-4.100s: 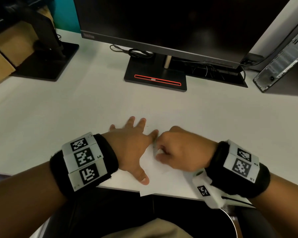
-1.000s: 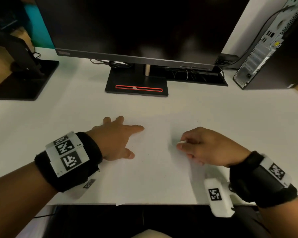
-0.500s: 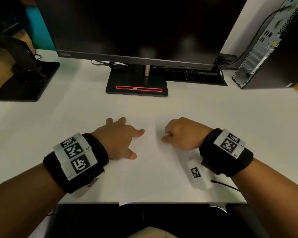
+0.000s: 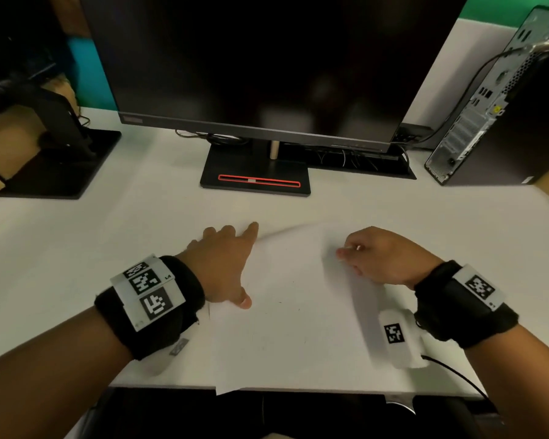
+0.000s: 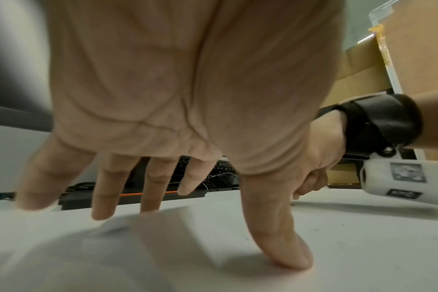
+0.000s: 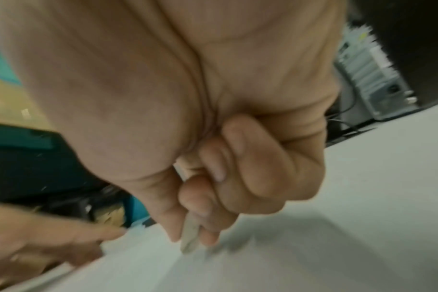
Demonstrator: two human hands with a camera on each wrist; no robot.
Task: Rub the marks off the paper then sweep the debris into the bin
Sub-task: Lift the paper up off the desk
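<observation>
A white sheet of paper (image 4: 292, 312) lies on the white desk, its near corner hanging over the front edge. Small dark specks of debris (image 4: 279, 301) dot its middle. My left hand (image 4: 225, 264) lies flat with spread fingers on the sheet's left edge, thumb (image 5: 285, 243) pressing down. My right hand (image 4: 374, 258) is curled over the sheet's upper right part and pinches a small whitish eraser (image 6: 191, 235) between thumb and fingers, its tip at the paper. No bin is in view.
A black monitor (image 4: 260, 68) on a stand with a red-lined base (image 4: 257, 175) stands behind the paper. A computer tower (image 4: 501, 103) stands at the back right with cables by it. A second monitor stand (image 4: 54, 160) sits at the back left.
My right hand with the eraser has shifted right across the paper's upper part, after sweeping left half a second ago. The left hand has stayed on the sheet's left edge.
</observation>
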